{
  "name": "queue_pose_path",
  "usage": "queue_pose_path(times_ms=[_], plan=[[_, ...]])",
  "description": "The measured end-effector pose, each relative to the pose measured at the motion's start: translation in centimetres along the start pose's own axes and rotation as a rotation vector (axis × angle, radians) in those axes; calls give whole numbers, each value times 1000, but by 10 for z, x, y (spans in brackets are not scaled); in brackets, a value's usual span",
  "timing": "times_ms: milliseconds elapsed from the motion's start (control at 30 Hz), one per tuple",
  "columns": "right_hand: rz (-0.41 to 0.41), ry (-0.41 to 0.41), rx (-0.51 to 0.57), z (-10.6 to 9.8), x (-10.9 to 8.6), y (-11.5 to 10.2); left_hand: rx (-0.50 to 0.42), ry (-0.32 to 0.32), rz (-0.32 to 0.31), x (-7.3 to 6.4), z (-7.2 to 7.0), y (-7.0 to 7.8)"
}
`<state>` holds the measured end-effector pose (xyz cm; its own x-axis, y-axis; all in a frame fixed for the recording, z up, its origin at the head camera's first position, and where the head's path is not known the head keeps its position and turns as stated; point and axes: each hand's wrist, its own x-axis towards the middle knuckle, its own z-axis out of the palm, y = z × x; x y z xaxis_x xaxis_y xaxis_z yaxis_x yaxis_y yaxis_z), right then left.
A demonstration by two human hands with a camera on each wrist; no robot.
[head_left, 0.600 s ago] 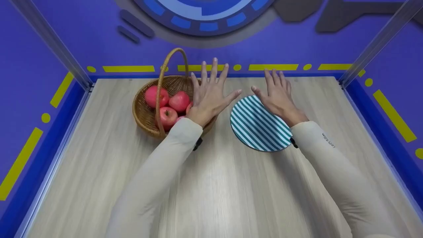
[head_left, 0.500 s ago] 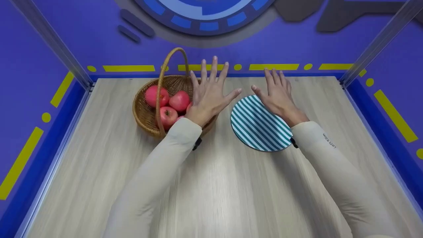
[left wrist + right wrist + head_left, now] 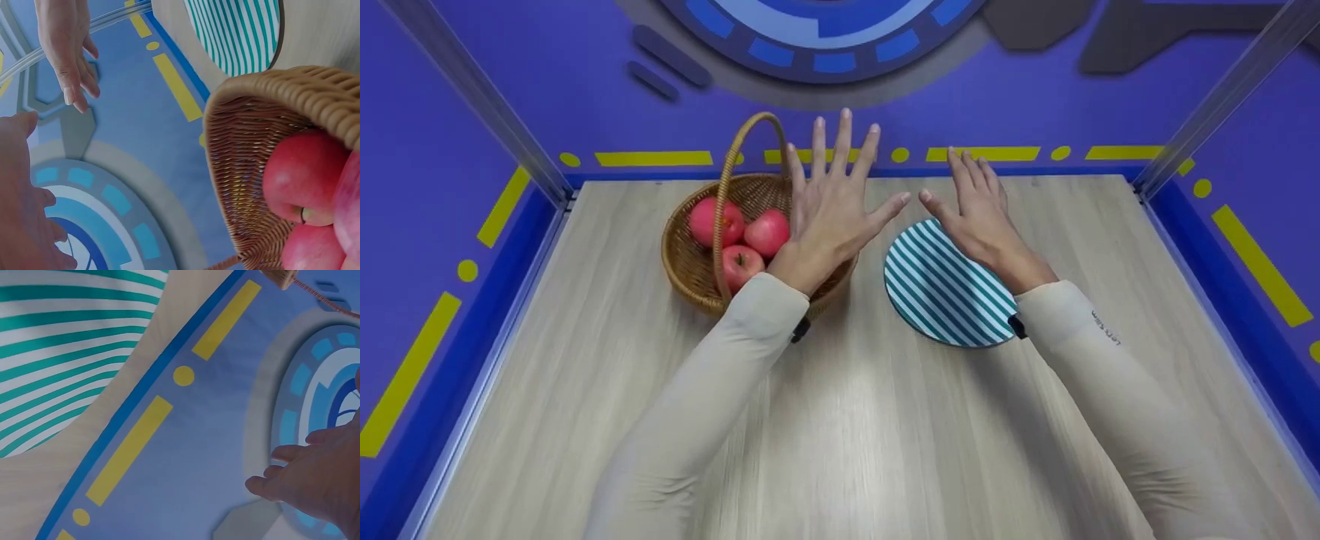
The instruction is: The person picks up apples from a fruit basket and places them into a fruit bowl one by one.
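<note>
My left hand (image 3: 832,206) hovers over the right side of a wicker basket (image 3: 679,259), fingers spread and straight, holding nothing. Inside the basket lie several red apples (image 3: 767,232); the hand and wrist hide part of the fruit in the head view. The left wrist view shows the apples (image 3: 306,174) close up within the woven wall (image 3: 236,146). My right hand (image 3: 982,225) is raised above the far right part of a round mat with green and white stripes (image 3: 937,292), its fingers extended and its grasp empty. In the right wrist view the striped mat (image 3: 62,354) fills the upper left.
The light wood table (image 3: 840,435) carries the basket and mat. Blue panels (image 3: 607,120) with yellow markings stand along the back and both sides, joined by metal posts (image 3: 1222,97) at the corners. The basket's tall handle (image 3: 727,172) arches upward.
Both hands have shifted slightly up and away from the body in the head view, the right one also a little leftward. Basket, apples and mat stay in place.
</note>
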<state>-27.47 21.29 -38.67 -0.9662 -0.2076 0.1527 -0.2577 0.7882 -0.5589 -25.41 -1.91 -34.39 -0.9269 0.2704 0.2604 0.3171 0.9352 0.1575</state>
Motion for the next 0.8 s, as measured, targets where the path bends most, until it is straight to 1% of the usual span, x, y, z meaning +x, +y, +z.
queue_pose_path(times_ms=[100,267,500,667,800], plan=[[-24,2,10,0,-1,-8,13,17,-3,1,-7,0],[-53,4,47,3,-2,-17,-8,52,-21,0,-16,-2],[-84,-17,99,14,-4,-20,-25,110,-33,-4,-30,-7],[-71,-21,131,19,-5,-22,-80,156,-46,-7,-43,-13],[-51,-36,153,22,-5,-24,-132,211,-61,-12,-54,-23]])
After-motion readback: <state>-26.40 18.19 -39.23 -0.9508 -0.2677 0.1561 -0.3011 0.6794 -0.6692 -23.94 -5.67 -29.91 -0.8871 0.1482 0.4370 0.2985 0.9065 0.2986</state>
